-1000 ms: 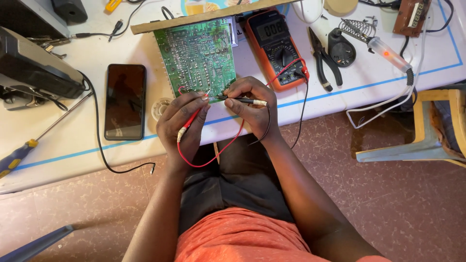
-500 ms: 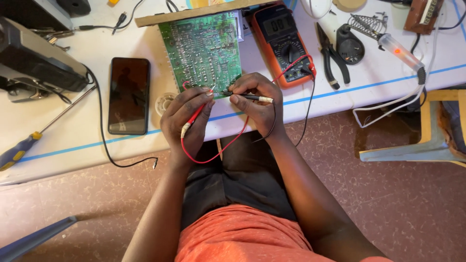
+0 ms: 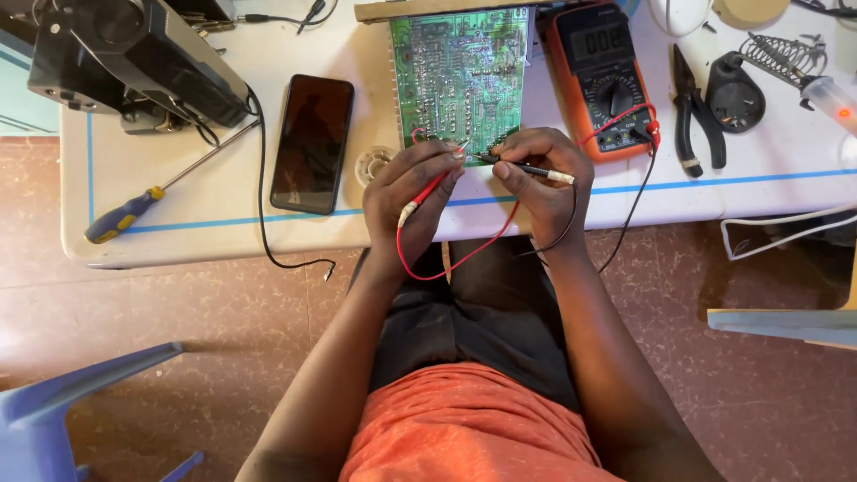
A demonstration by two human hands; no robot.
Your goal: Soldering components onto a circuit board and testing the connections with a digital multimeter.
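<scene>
Head view: 2 hands at work. The left hand [image 3: 412, 183] is closed around the red probe [image 3: 427, 193], the right hand [image 3: 540, 170] pinches the black probe [image 3: 533, 168], both tips touching the lower edge of the green circuit board [image 3: 457, 76] at 12 o'clock on the worktop [image 3: 223, 228]. The board looks stiff, light and fragile, best held by its edges. An orange multimeter [image 3: 600, 76] sits at 1 o'clock.
</scene>
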